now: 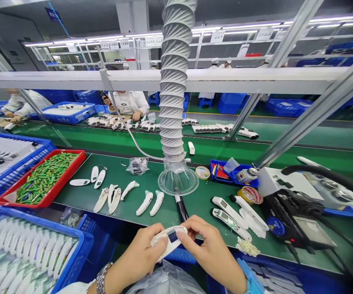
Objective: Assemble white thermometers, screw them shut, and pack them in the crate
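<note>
My left hand [142,251] and my right hand [208,247] hold a white plastic housing [172,246] with a dark window between them, above the front edge of the bench. My left thumb lies on the housing's left part. My right thumb presses beside the window at its other end, with the fingers curled behind. Just beyond my hands, a black cylindrical tool [182,209] lies under the clear funnel hood [178,179]. White curved shells [145,203] rest on the green bench to the left. To the right, an opened device [230,223] shows its circuit board.
A red tray of green cylindrical parts [46,177] and a blue crate of white housings [32,245] stand left. A black soldering station [296,224], a tape roll [250,195] and a blue tool tray [225,171] occupy the right. Across the green conveyor sits a co-worker [129,104].
</note>
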### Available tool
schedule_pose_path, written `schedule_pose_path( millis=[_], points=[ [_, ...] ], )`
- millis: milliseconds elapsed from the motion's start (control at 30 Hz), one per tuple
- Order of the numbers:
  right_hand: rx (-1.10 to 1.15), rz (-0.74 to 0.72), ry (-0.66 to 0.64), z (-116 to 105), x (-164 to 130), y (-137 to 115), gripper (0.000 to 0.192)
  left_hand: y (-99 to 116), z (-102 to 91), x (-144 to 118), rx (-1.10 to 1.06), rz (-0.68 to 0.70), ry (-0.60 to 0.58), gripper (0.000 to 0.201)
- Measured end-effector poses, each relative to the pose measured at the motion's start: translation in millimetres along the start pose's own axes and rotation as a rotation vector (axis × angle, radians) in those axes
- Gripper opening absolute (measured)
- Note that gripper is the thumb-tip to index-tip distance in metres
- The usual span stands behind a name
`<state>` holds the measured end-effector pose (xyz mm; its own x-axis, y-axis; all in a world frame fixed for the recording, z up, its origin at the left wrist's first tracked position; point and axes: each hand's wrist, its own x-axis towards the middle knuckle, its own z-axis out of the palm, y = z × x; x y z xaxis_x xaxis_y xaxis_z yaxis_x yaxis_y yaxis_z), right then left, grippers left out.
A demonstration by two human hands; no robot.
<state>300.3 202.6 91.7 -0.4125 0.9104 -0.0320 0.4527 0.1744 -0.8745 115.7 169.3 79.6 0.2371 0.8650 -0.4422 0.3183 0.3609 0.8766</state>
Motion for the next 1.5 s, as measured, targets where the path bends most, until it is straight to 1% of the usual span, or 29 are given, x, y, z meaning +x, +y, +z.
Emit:
schedule_pose_path(
  millis=[167, 333, 400, 600, 800, 1033, 1167, 1267, 1300, 1367, 1400, 1433, 1500],
  points=[
    [0.034, -0.010, -0.024, -2.8, -3.5, 1.3, 0.023, 4.5, 4.8, -3.6, -0.015, 0.019, 0.048, 0.030],
    [-0.013, 0.001, -0.019, -0.6, -3.4, -1.5, 0.021, 11.6, 6.7, -9.6, 0.074, 0.108, 0.120, 0.028],
    [-0.017, 0.000, -0.024, -0.3, -3.4, -2.4, 0.022, 13.1, 7.8, -11.5, 0.107, 0.124, 0.140, 0.027],
    [-0.015, -0.003, -0.026, -0.1, -4.0, -1.4, 0.024, 12.2, 12.6, -13.8, 0.192, 0.143, 0.170, 0.024],
    [0.034, 0.018, -0.011, 0.5, -5.7, 1.9, 0.025, 11.6, 15.5, -14.8, 0.204, 0.157, 0.209, 0.022],
    [0.121, 0.002, 0.033, 7.7, -4.8, 10.1, 0.024, 6.3, 17.6, -12.0, 0.185, 0.187, 0.223, 0.022],
    [0.071, 0.079, -0.021, 8.0, 0.0, 12.0, 0.023, 3.9, 15.9, -9.1, 0.177, 0.136, 0.216, 0.023],
    [0.036, 0.119, -0.048, 2.1, 2.4, 8.5, 0.021, 6.2, 13.5, -12.8, 0.151, 0.119, 0.170, 0.019],
    [0.034, 0.121, -0.047, -0.1, 2.8, 7.0, 0.021, 7.1, 13.3, -14.7, 0.161, 0.121, 0.173, 0.022],
    [0.028, 0.129, -0.046, -3.4, 3.2, 4.1, 0.021, 7.9, 14.3, -18.1, 0.252, 0.133, 0.222, 0.040],
    [0.026, 0.133, -0.047, -4.3, 3.4, 3.1, 0.021, 7.6, 15.4, -19.2, 0.336, 0.150, 0.260, 0.044],
    [0.021, 0.136, -0.050, -4.9, 3.7, 2.3, 0.022, 7.0, 16.7, -19.8, 0.432, 0.178, 0.295, 0.042],
    [0.011, 0.133, -0.054, -5.4, 4.0, 1.6, 0.023, 5.7, 18.6, -20.2, 0.608, 0.254, 0.332, 0.032]
  ],
)
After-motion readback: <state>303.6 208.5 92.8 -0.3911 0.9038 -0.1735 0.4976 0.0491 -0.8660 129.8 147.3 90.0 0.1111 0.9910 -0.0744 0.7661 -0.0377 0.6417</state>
